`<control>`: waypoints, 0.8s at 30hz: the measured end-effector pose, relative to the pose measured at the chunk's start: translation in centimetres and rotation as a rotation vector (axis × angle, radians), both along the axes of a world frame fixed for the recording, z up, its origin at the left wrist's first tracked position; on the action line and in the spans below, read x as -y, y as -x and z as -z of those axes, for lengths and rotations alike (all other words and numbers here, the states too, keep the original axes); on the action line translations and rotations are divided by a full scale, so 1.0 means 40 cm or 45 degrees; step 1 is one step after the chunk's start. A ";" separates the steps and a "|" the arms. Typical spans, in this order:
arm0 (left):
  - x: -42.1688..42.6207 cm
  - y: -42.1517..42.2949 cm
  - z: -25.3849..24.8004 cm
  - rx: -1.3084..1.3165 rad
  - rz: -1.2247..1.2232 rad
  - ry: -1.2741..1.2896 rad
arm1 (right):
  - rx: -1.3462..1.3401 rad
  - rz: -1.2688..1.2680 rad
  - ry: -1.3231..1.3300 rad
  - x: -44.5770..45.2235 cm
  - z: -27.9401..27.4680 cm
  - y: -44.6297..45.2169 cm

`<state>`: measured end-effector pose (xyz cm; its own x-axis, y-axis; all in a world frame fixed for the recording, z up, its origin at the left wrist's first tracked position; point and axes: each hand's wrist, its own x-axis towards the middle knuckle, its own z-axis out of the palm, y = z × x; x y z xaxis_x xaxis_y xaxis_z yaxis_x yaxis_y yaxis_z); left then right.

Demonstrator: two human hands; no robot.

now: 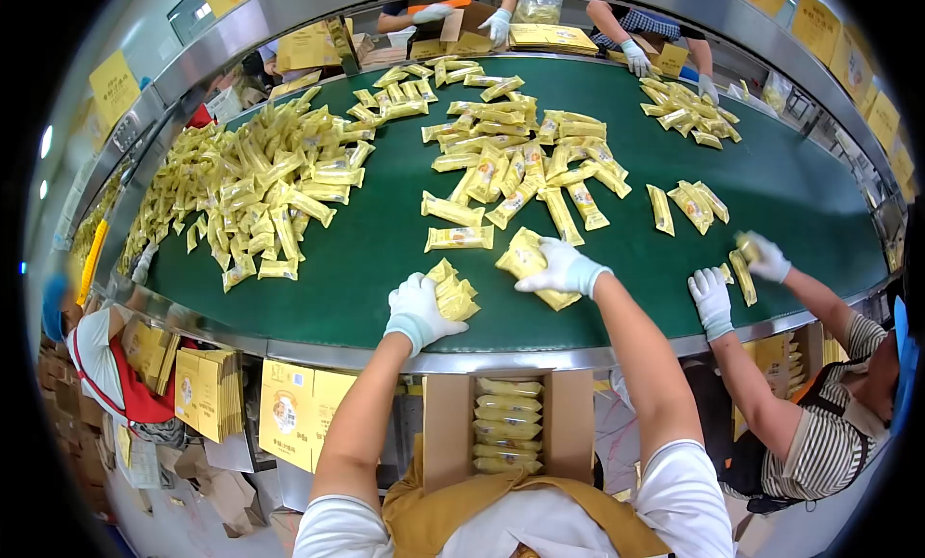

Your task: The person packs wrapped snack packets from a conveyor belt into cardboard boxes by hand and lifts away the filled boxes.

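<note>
My left hand (417, 309), in a white glove, is closed around the side of a small bunch of yellow wrapped packets (453, 293) near the belt's front edge. To its right, my gloved right hand (564, 267) grips another bunch of yellow packets (523, 256), its fingers over their right side. Both bunches are at the green belt (385, 240). Just beyond my hands lie loose packets (460, 238). Below the belt edge, between my forearms, an open cardboard box (449, 428) holds a row of several yellow packets (508, 418).
A large packet heap (260, 172) covers the belt's left part; another pile (520, 144) lies at its middle. A co-worker's gloved hands (711, 303) handle packets at right. Others work across the belt. Flattened yellow cartons (289, 413) stand below the metal edge (318, 354).
</note>
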<state>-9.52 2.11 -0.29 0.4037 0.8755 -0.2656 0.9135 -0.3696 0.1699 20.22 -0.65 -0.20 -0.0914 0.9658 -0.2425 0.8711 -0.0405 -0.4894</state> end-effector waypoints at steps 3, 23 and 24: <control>0.014 -0.009 0.006 -0.029 0.039 -0.077 | 0.370 -0.084 -0.018 0.068 0.022 0.072; 0.030 -0.009 0.037 -0.087 0.073 -0.223 | 0.486 -0.158 -0.336 0.256 -0.010 0.131; 0.032 -0.010 0.034 -0.081 0.072 -0.222 | 0.569 -0.107 -0.501 0.256 -0.012 0.132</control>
<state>-9.13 0.84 -1.64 0.4405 0.8870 -0.1387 0.8974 -0.4392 0.0416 14.92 -10.87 0.29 -0.1428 0.9848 0.0992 0.9883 0.1473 -0.0395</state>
